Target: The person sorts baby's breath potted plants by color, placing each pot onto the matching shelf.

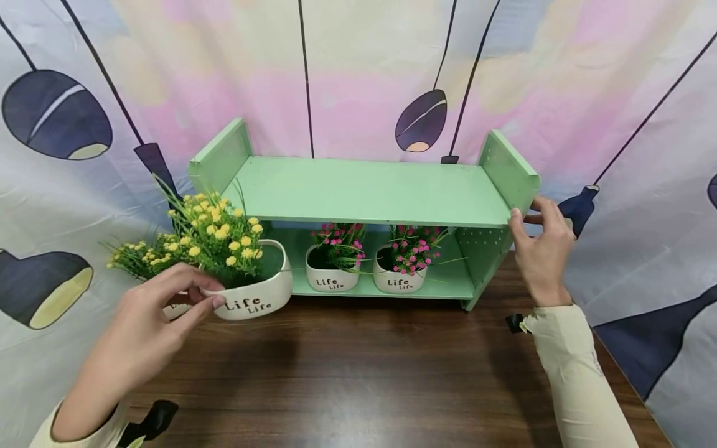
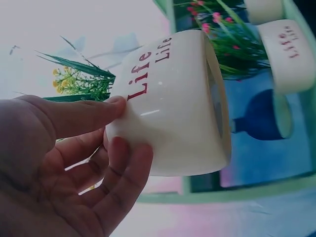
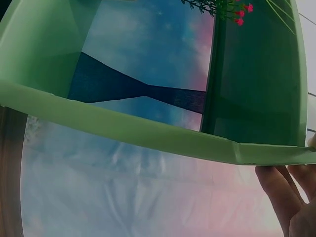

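My left hand (image 1: 137, 323) pinches the rim of a white oval flowerpot (image 1: 260, 300) marked "Life Life", with artificial yellow flowers (image 1: 224, 233) in it. This pot is held above the table, in front of the left end of a light green two-tier shelf (image 1: 358, 190). In the left wrist view, the thumb and fingers press on the white pot (image 2: 168, 113). At the other end, my right hand (image 1: 543, 249) holds the edge of the shelf's right side panel (image 1: 512, 174). The right wrist view shows its fingers (image 3: 279, 192) against the green panel.
Two white pots, left (image 1: 333, 280) and right (image 1: 399, 281), with pink flowers stand on the lower tier. More yellow flowers (image 1: 147, 252) show behind my left hand, their pot mostly hidden. Below lies a dark brown wooden table (image 1: 358, 373); a patterned curtain (image 1: 364, 74) hangs behind.
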The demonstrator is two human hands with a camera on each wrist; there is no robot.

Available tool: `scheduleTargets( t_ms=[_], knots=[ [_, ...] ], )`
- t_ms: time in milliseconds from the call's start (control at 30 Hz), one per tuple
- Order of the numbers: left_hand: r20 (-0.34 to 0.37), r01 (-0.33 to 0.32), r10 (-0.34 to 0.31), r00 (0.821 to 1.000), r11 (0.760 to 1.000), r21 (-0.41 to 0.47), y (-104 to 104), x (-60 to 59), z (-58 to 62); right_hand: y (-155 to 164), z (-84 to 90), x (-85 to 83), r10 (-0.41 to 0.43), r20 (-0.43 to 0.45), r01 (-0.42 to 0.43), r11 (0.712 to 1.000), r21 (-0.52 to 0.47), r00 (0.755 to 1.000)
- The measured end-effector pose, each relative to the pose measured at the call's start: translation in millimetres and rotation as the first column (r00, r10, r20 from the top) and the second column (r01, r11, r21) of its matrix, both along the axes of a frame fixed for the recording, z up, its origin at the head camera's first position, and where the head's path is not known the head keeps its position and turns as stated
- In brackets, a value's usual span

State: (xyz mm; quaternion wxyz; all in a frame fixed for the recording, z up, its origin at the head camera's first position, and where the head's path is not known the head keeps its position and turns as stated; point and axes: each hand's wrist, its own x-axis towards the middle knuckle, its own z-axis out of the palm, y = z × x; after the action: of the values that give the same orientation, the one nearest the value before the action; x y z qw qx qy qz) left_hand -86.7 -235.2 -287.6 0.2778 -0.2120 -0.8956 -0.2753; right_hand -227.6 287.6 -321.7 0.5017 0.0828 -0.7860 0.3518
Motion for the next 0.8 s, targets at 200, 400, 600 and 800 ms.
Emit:
scheduleTargets(
  t_ms=[200, 400, 600, 800],
  knots=[
    [-0.018, -0.014, 0.013, 1.0, 1.0, -0.012, 10, -12.5, 28.6, -2, 0.5, -2.9, -0.013, 0.005, 0.013, 0.999, -0.046, 1.0],
    [0.016, -0.017, 0.018, 1.0, 1.0, -0.006, 19, -29.1, 49.1, -2, -1.0, -3.0, -0.029, 0.004, 0.029, 0.999, -0.037, 1.0],
    [0.048, -0.008, 0.009, 0.999, 1.0, -0.008, 29, -44.4, 64.8, -2, 0.9, -1.4, -0.022, 0.008, 0.022, 0.999, -0.036, 1.0],
    [0.079, -0.023, 0.02, 0.997, 0.999, 0.032, 43, -63.1, 80.0, -1, 0.0, -1.8, -0.008, 0.007, 0.008, 1.0, -0.031, 1.0]
  ],
)
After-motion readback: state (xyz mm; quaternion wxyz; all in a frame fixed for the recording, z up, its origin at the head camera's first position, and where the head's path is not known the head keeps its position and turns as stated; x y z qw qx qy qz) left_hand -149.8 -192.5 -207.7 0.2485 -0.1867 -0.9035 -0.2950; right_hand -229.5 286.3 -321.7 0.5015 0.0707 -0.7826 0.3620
